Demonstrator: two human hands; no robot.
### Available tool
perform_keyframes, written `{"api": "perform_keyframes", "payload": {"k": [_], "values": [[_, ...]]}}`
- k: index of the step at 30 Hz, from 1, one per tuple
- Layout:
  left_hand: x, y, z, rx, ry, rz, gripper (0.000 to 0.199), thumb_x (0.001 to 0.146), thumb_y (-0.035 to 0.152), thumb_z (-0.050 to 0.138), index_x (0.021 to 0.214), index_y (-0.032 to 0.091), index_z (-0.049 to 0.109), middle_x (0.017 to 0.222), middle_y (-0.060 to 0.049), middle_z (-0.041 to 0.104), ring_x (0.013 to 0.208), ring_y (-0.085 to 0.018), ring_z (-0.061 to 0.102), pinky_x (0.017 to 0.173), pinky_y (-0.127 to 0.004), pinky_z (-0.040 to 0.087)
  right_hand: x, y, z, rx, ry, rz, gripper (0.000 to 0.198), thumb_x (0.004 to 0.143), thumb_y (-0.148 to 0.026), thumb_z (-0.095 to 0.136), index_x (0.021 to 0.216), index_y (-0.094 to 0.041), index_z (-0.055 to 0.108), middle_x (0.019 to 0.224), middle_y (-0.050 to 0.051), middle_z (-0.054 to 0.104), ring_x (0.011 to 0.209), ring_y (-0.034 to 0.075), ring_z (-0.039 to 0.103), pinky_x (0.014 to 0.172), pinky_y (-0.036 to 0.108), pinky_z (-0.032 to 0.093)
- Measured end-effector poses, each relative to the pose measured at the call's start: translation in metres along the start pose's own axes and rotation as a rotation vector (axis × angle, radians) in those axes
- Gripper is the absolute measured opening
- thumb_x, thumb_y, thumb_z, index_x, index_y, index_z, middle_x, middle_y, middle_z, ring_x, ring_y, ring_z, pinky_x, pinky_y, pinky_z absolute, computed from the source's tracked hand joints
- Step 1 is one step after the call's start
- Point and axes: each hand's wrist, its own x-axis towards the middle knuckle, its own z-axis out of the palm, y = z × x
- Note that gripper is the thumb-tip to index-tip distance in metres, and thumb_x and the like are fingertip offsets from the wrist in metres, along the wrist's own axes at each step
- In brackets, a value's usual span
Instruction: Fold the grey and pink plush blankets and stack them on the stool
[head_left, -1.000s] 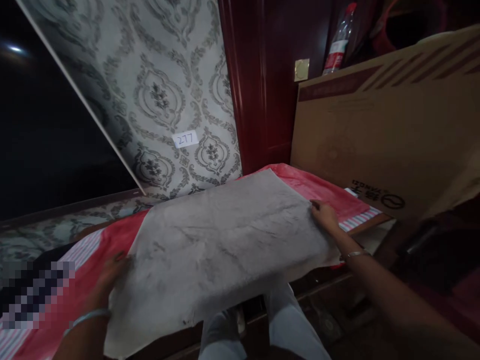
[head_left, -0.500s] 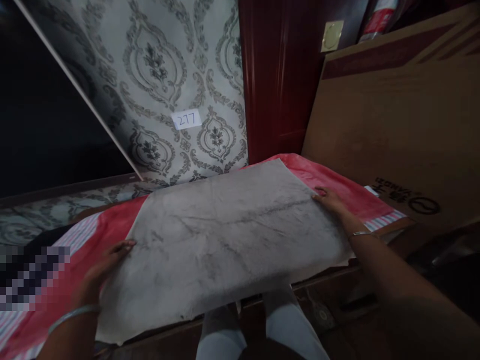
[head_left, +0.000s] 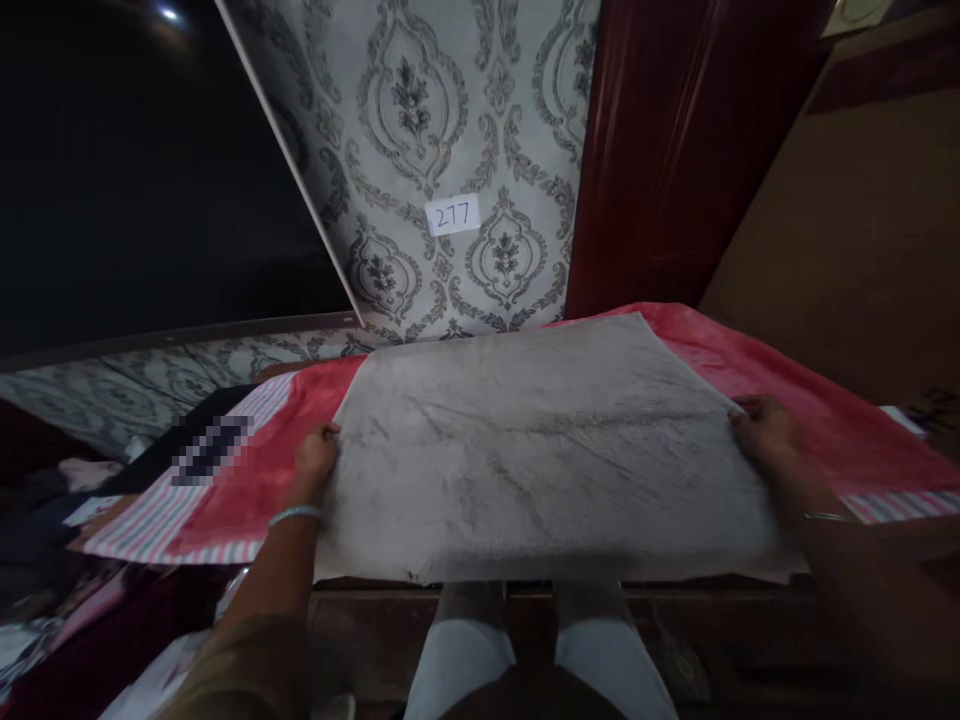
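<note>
A grey plush cloth [head_left: 540, 450] lies spread out in front of me, with a few dark creases across it and its near edge hanging over the front. My left hand [head_left: 316, 455] pinches its left edge, fingers closed on the fabric. At the opposite side, my right hand [head_left: 765, 432] grips the right edge, slightly smeared by motion. Beneath the grey cloth is a red cloth [head_left: 795, 420] with striped borders, showing on both sides.
A dark screen [head_left: 165, 190] stands at the left against patterned wallpaper bearing a paper label [head_left: 453, 214] marked 277. A large cardboard box [head_left: 885, 230] leans at the right beside a dark red panel [head_left: 675, 150]. Clothes [head_left: 82, 620] are heaped at lower left.
The view has swung left, so everything sits farther right. My left hand has closed on the grey cloth's left edge; the right hand stays at its right edge.
</note>
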Motion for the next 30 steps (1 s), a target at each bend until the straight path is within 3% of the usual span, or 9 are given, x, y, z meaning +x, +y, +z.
{"api": "perform_keyframes", "payload": {"k": [3,5,7,10,13,16,21,25,30], "values": [[-0.007,0.006,0.001,0.031,0.03,0.008,0.043,0.085,0.015,0.04,0.115,0.012,0.07,0.113,-0.018,0.071,0.106,-0.032,0.065,0.088,-0.044,0.05,-0.008,-0.016,-0.008,-0.037,0.055,0.07,0.049,0.086,-0.033,0.039,0.124,-0.016,0.065,0.102,0.023,0.068,0.1,0.041,0.063,0.08,0.055,0.048],[-0.015,0.019,0.004,0.079,0.117,0.076,0.04,0.087,0.02,0.041,0.113,0.011,0.071,0.119,-0.021,0.066,0.116,-0.037,0.057,0.095,-0.05,0.046,-0.017,-0.04,-0.009,-0.051,0.079,-0.019,0.049,0.084,-0.029,0.041,0.122,-0.01,0.065,0.11,0.025,0.066,0.112,0.044,0.057,0.091,0.059,0.044],[-0.026,0.041,0.01,0.115,0.16,0.26,0.038,0.088,0.026,0.045,0.111,0.013,0.072,0.119,-0.021,0.064,0.12,-0.037,0.052,0.1,-0.052,0.042,-0.029,-0.074,-0.002,-0.029,0.052,-0.162,0.045,0.082,-0.028,0.047,0.119,-0.011,0.066,0.116,0.024,0.064,0.117,0.042,0.055,0.098,0.057,0.042],[-0.043,0.08,0.025,0.064,-0.015,0.65,0.033,0.088,0.034,0.051,0.11,0.018,0.071,0.112,-0.014,0.066,0.112,-0.031,0.055,0.101,-0.045,0.043,-0.049,-0.128,0.023,0.062,-0.099,-0.397,0.033,0.081,-0.029,0.055,0.11,-0.018,0.068,0.112,0.014,0.068,0.106,0.028,0.062,0.095,0.04,0.048],[-0.049,0.099,0.039,-0.003,-0.173,0.845,0.033,0.089,0.042,0.056,0.111,0.021,0.07,0.109,-0.01,0.066,0.108,-0.027,0.056,0.097,-0.04,0.044,-0.064,-0.164,0.047,0.092,-0.279,-0.633,0.027,0.078,-0.026,0.061,0.103,-0.021,0.068,0.106,0.01,0.069,0.103,0.026,0.061,0.093,0.038,0.048],[-0.041,0.087,0.044,-0.01,-0.172,0.795,0.032,0.09,0.045,0.057,0.106,0.02,0.068,0.109,-0.011,0.065,0.107,-0.027,0.056,0.095,-0.04,0.043,-0.068,-0.168,0.058,0.067,-0.325,-0.671,0.022,0.078,-0.026,0.062,0.098,-0.021,0.069,0.101,0.009,0.069,0.1,0.026,0.062,0.089,0.038,0.048],[-0.029,0.059,0.043,0.007,-0.176,0.732,0.023,0.089,0.038,0.059,0.101,0.02,0.067,0.107,-0.009,0.065,0.106,-0.026,0.054,0.09,-0.04,0.042,-0.065,-0.147,0.061,0.167,-0.339,-0.648,0.025,0.082,-0.034,0.058,0.1,-0.022,0.069,0.102,0.009,0.071,0.099,0.026,0.063,0.091,0.042,0.048],[-0.035,0.062,0.046,0.001,-0.174,0.756,0.013,0.09,0.029,0.057,0.089,0.02,0.067,0.1,-0.008,0.064,0.104,-0.026,0.053,0.089,-0.04,0.04,-0.066,-0.14,0.065,0.216,-0.32,-0.629,0.03,0.082,-0.043,0.056,0.099,-0.022,0.069,0.103,0.011,0.071,0.101,0.028,0.064,0.093,0.044,0.048],[-0.044,0.062,0.049,-0.011,-0.122,0.734,0.014,0.092,0.025,0.053,0.088,0.018,0.064,0.106,-0.011,0.062,0.107,-0.027,0.052,0.092,-0.041,0.039,-0.069,-0.141,0.069,0.202,-0.286,-0.615,0.037,0.081,-0.05,0.053,0.098,-0.022,0.07,0.102,0.012,0.071,0.102,0.031,0.064,0.093,0.047,0.048]]}}
